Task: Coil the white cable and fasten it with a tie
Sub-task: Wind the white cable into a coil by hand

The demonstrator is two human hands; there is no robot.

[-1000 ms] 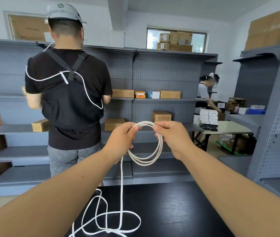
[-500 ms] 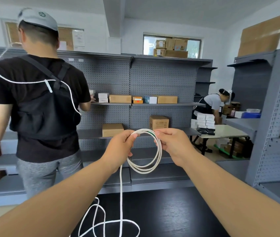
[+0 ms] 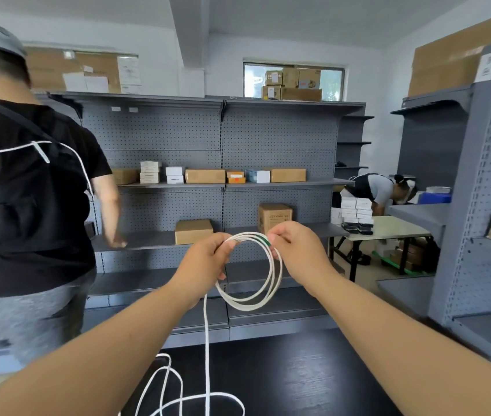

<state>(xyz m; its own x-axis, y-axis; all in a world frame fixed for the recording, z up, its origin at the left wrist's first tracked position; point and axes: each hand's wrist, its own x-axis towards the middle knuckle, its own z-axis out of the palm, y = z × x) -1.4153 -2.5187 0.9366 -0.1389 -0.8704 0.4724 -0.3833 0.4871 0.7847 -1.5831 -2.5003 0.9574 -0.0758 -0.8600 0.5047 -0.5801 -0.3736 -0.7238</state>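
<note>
Already both hands, left hand (image 3: pixel 205 262) and right hand (image 3: pixel 295 253), pinch the white cable (image 3: pixel 263 283) coil mid-frame; slack fingers (image 3: pixel 274 235) could spill loops onto the desk (image 3: pixel 313 376).

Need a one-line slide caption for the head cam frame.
Left hand and right hand pinch a coil of white cable above the black table, where its uncoiled tail lies in loose loops.

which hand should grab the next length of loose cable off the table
Likely the right hand: it only pinches the coil at its top, while the left hand grips the turns just where the loose strand drops to the table.
</note>
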